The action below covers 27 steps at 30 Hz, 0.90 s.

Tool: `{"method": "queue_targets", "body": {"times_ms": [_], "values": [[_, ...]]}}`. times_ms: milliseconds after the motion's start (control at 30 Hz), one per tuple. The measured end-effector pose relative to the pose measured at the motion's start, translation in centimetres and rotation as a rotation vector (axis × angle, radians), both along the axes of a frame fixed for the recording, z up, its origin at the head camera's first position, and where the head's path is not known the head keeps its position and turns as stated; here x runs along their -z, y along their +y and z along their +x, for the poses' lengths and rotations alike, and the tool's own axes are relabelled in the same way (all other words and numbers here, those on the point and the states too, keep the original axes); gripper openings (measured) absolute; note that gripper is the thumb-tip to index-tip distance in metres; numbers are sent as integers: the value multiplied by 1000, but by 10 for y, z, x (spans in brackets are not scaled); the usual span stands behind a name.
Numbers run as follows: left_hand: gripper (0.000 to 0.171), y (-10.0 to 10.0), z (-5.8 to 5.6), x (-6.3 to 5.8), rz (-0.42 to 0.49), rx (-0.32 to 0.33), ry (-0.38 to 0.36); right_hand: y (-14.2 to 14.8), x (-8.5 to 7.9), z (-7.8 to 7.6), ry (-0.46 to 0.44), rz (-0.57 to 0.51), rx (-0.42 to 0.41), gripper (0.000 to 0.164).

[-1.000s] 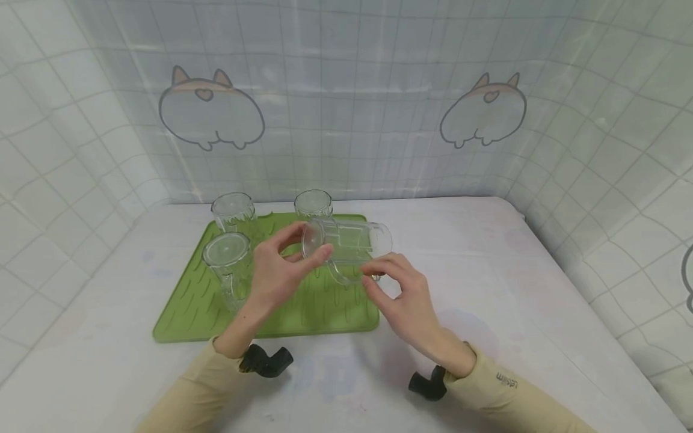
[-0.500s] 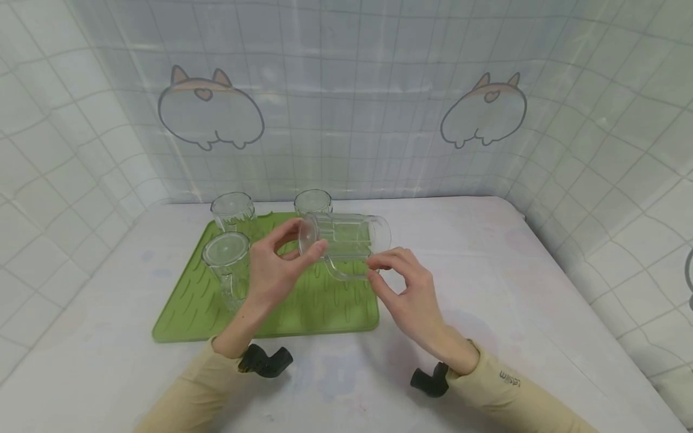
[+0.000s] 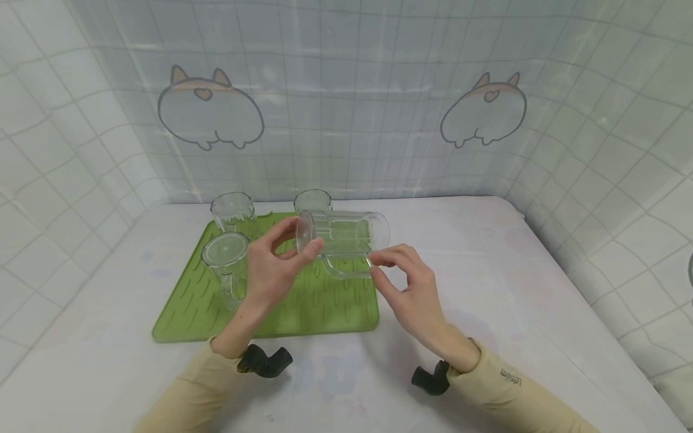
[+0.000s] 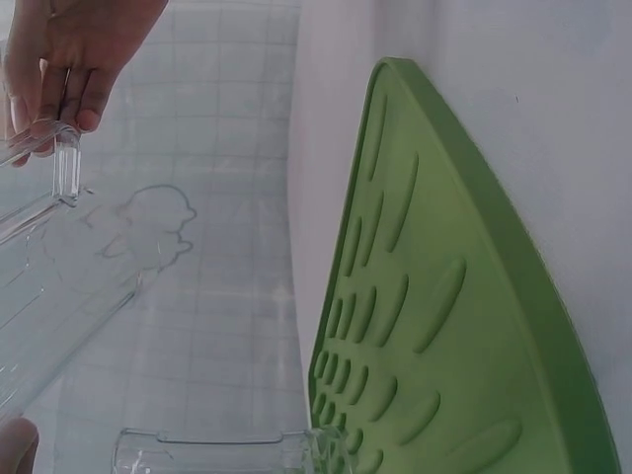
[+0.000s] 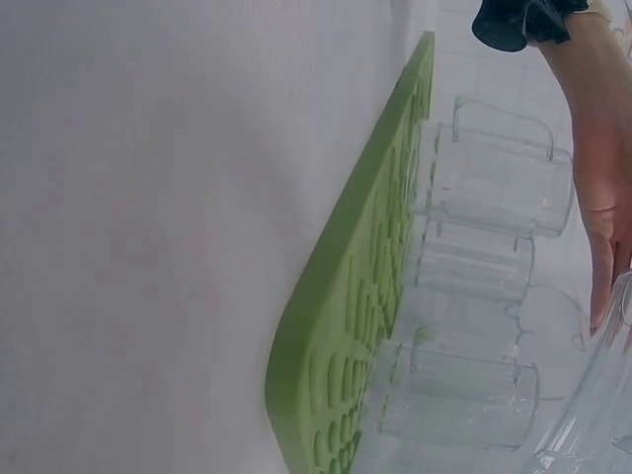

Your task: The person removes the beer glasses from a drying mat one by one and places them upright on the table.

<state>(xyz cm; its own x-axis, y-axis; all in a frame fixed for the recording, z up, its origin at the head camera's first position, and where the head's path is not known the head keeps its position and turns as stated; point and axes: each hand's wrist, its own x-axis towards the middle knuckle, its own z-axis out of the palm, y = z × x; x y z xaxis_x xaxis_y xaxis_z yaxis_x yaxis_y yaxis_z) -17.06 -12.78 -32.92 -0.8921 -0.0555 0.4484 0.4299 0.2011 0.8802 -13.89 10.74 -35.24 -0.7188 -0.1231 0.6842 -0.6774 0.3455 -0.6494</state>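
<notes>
A clear glass mug (image 3: 349, 231) lies sideways in the air above the green drying mat (image 3: 308, 319), base to the left and mouth to the right. My left hand (image 3: 273, 264) grips it round the base end, thumb in front. With thumb and fingertips, my right hand (image 3: 406, 282) pinches its handle, which hangs below the body, near the mouth end. The left wrist view shows the right hand's fingers (image 4: 89, 99) at the handle. In the right wrist view the held mug (image 5: 592, 405) is cut off by the edge.
Three more glass mugs stand on the mat: one at front left (image 3: 226, 252) with its closed base upward, one at back left (image 3: 233, 207), one behind the held mug (image 3: 313, 198). White cloth (image 3: 460, 258) covers the table; a gridded curtain (image 3: 368, 120) encloses it.
Both hands have raised the mug slightly and shifted it a little away and left. Along the handle, the right hand's pinch has slid slightly toward the mouth end.
</notes>
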Motion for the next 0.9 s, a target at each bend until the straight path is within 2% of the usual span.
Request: {"method": "queue_targets", "body": {"times_ms": [500,767,900], "values": [[48,0,0,2,57,-9,27,3,1,-2,-32,-30,49,19],[47,0,1,3,59,-11,44,5,1,-2,-153,-16,36,16],[47,0,1,4,67,-5,52,6,1,-2,-244,4,26,16]]}}
